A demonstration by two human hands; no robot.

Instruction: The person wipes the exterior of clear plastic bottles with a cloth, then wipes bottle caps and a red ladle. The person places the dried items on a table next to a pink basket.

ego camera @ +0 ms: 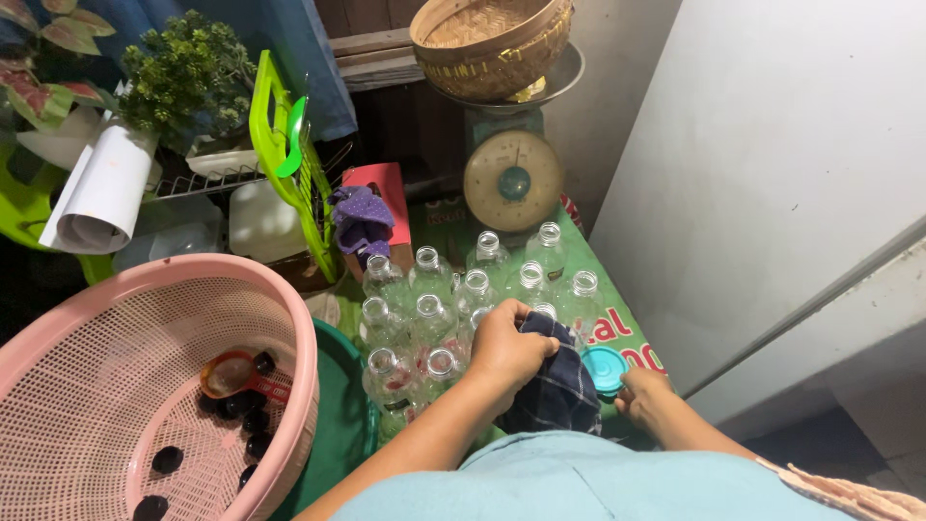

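Head view looks straight down at 2 bare hands working over a green surface [617,289] crowded with clear, uncapped plastic bottles [453,299], which stand upright and touch one another in rows. Left hand [506,349] has its grip curled tight around a dark checked cloth [559,386], pressing the cloth against a bottle at the near edge of the group; that bottle is mostly hidden under the cloth and fingers. Right hand [648,396] lies low at the near right of the surface, its fingertips touching the rim of a round teal lid [605,369] that sits just beside the cloth; whether its grip pinches the lid or only rests on it cannot be told.

Behind the bottles stands a green dial scale [513,178] carrying a woven basket [492,43] on its pan. A purple dotted cloth [359,220] lies against a red box [381,188] at the back left of the bottles. To the left, a pink mesh basket [289,328] holds several black caps [253,415] and a small orange strainer [230,374]. A white wall panel fills the right side.
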